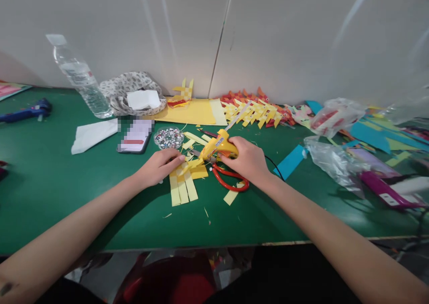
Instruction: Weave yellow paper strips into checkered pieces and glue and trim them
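My right hand (250, 158) is closed around a yellow hot glue gun (216, 147), with a glue stick (237, 116) jutting from its back end. The gun's nozzle points down and left at a woven yellow paper strip piece (184, 174). My left hand (161, 166) pinches the upper left edge of that piece, whose loose pale strips hang toward me. Red-handled scissors (241, 187) lie under the gun, beside the weave. A clear round dish of googly eyes (169, 137) stands just beyond my left hand.
Behind are finished woven paper pieces (258, 111), yellow sheets (187, 111) and a cloth pouch (134, 91). A phone (136, 136), a water bottle (82, 78) and a blue glue gun (27, 111) lie left. To the right are plastic bags (335, 161), blue paper (291, 164) and a purple power strip (385, 190).
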### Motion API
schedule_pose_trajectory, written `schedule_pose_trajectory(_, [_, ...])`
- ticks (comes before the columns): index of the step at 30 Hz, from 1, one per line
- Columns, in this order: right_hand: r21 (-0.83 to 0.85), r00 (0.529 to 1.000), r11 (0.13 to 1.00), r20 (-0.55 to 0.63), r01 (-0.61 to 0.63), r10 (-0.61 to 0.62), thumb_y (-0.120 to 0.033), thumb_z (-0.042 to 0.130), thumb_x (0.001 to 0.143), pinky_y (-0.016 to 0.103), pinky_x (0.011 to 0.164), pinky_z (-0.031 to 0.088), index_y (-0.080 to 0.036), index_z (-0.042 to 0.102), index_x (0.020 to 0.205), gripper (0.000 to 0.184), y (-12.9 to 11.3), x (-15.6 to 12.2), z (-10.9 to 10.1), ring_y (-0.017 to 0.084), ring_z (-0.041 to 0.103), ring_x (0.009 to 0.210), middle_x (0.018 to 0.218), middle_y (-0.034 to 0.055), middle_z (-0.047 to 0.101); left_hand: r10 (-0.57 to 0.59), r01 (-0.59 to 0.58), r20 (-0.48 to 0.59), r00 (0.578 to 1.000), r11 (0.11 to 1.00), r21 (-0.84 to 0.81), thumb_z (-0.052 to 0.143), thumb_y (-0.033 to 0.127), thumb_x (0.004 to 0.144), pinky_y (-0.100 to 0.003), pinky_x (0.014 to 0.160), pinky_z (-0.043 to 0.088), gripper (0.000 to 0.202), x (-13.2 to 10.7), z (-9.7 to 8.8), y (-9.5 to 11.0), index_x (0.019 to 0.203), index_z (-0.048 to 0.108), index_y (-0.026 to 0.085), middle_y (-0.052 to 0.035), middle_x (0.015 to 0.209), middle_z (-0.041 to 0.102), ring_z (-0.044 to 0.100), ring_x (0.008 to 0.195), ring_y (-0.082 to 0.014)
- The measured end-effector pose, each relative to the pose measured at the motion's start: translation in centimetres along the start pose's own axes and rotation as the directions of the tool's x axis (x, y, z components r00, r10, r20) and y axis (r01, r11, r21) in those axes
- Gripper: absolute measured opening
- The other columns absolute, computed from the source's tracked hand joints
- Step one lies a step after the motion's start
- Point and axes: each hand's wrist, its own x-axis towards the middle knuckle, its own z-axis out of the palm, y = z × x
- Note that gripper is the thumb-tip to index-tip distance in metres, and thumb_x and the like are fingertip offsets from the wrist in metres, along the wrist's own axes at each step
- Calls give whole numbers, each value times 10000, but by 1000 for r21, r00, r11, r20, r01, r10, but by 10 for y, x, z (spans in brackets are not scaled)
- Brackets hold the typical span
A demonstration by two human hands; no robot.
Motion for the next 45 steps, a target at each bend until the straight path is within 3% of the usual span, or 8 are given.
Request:
schedule_pose_trajectory(6, [-20,998,998,-34,-58,57,-385,592,664,292,565,407,-193,568,924,324,12,3,-1,224,617,760,900,56,663,15,-15,-16,1000,1000,-18,544,343,780,-243,612,445,178,0,7,-8,835,595,182,-34,808,607,548,707,-123])
schedule_pose_trajectory(16, [29,968,968,10,-250,249,-384,593,655,317,600,425,-172,603,868,301,24,10,-3,246,597,752,870,85,648,-52,53,-75,996,999,14,595,448,736,-260,594,428,267,1,13,-3,786,558,188,-25,779,592,530,687,-133])
schedule_pose_trajectory(22, [0,959,960,50,-279,279,-434,557,702,331,630,412,-159,624,772,292,38,10,6,238,565,722,754,85,613,-94,96,-88,992,995,21,630,456,693,-286,617,426,287,3,17,-1,767,551,190,-28,786,589,527,711,-152])
schedule_pose_trajectory(28, [10,942,945,83,-327,325,-472,574,692,328,693,405,-133,634,895,399,43,9,15,235,558,789,865,104,630,-103,105,-79,992,994,22,635,455,677,-281,598,414,283,5,18,-2,757,561,194,-26,776,589,520,693,-153])
schedule_pose_trajectory(34, [-27,937,943,105,-332,333,-492,560,694,334,668,399,-163,614,866,375,41,7,14,253,547,821,871,96,628,-62,73,-100,993,991,111,595,483,703,-281,614,401,297,2,16,0,779,548,199,-41,810,580,524,765,-181])
schedule_pose_trajectory(37, [-42,927,931,83,-363,365,-505,574,671,342,649,402,-186,589,886,384,40,5,12,277,535,867,894,86,623,-86,113,-131,988,970,214,575,531,697,-264,559,353,332,-1,13,2,750,521,208,-42,793,583,526,781,-200])
schedule_pose_trajectory(40, [-5,927,927,1,-376,376,-437,578,684,349,675,414,-195,556,934,349,34,5,8,268,527,884,897,77,602,-134,158,-108,985,955,253,579,545,680,-246,491,277,351,-2,10,3,680,479,208,-29,705,571,513,678,-180])
schedule_pose_trajectory(45, [104,961,967,-129,-233,245,-310,567,710,355,749,424,-193,534,893,220,10,4,3,239,512,883,912,77,589,-128,142,-83,988,969,203,604,469,679,-241,477,245,341,-3,7,1,588,414,201,-11,642,543,482,611,-154])
